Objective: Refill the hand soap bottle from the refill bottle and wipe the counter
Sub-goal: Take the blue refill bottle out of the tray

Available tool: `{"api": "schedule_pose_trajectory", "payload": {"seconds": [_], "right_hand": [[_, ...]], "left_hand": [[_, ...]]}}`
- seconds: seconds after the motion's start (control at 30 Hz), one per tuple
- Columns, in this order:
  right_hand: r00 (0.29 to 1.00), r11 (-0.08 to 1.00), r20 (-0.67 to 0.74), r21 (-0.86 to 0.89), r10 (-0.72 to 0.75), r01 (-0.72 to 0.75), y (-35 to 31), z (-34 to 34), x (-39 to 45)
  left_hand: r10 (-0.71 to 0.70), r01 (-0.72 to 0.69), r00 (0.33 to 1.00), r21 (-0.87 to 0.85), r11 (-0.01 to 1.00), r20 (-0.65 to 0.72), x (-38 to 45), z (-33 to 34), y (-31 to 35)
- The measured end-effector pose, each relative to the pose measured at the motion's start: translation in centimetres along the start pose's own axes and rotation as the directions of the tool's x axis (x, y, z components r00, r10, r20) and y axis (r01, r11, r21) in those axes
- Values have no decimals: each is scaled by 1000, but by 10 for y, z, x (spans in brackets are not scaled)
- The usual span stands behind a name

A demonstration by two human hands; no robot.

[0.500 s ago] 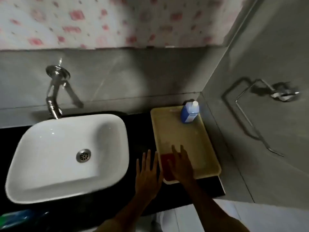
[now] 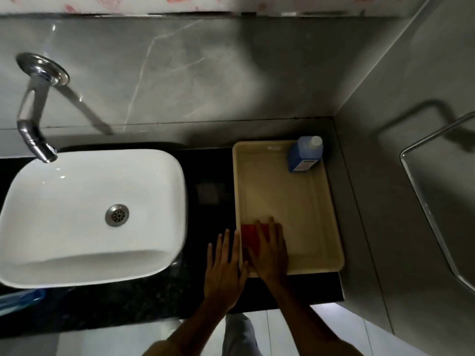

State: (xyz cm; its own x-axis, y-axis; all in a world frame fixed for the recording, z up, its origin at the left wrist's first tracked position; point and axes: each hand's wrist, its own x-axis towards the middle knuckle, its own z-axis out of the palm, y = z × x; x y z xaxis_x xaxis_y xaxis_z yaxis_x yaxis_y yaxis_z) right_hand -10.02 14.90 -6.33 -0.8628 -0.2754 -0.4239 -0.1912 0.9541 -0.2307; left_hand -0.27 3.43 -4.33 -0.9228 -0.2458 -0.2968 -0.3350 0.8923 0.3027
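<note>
A cream tray (image 2: 331, 217) sits on the black counter (image 2: 208, 170) to the right of the sink. A blue bottle with a white cap (image 2: 304, 154) stands in the tray's far right corner. A red cloth (image 2: 249, 236) lies in the tray's near left corner. My right hand (image 2: 268, 249) lies flat on that cloth, fingers spread, covering most of it. My left hand (image 2: 223, 265) rests flat on the counter just left of the tray's rim, fingers apart, holding nothing.
A white basin (image 2: 77, 214) with a steel drain fills the left side, under a chrome wall tap (image 2: 34, 124). A blue object (image 2: 20, 300) lies at the counter's near left edge. Grey walls close the back and right; a metal towel rail (image 2: 421, 201) sticks out at right.
The view has tilted down and closer. Both hands stay in nearly the same place, the right one on the red cloth.
</note>
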Motion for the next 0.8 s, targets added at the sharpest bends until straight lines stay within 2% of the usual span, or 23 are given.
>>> {"api": "schedule_pose_trajectory", "payload": {"seconds": [0.1,0.2,0.37,0.43,0.53,0.63,0.8], "right_hand": [[1000,1000,0,17,-5,5,0,-3,0],[997,992,-82,128,13,-3,5,-20,10],[930,882,-241,448,277,-147,18,-85,67],[881,823,-326,556,343,-115,22,-117,94],[828,725,-425,688,365,34,25,-154,127],[853,682,-377,730,362,34,29,-167,151],[875,722,-387,689,291,65,44,-160,173]], "left_hand": [[-5,5,1000,4,1000,-5,0,-1,-1],[3,-3,1000,18,1000,-1,5,-4,-2],[-11,13,999,59,998,-34,56,-23,11],[-14,16,999,68,998,-32,77,-32,18],[-6,7,1000,85,996,-9,93,-35,22],[1,0,1000,93,996,-14,96,-33,24],[16,-11,999,103,995,-50,87,-22,20]]}}
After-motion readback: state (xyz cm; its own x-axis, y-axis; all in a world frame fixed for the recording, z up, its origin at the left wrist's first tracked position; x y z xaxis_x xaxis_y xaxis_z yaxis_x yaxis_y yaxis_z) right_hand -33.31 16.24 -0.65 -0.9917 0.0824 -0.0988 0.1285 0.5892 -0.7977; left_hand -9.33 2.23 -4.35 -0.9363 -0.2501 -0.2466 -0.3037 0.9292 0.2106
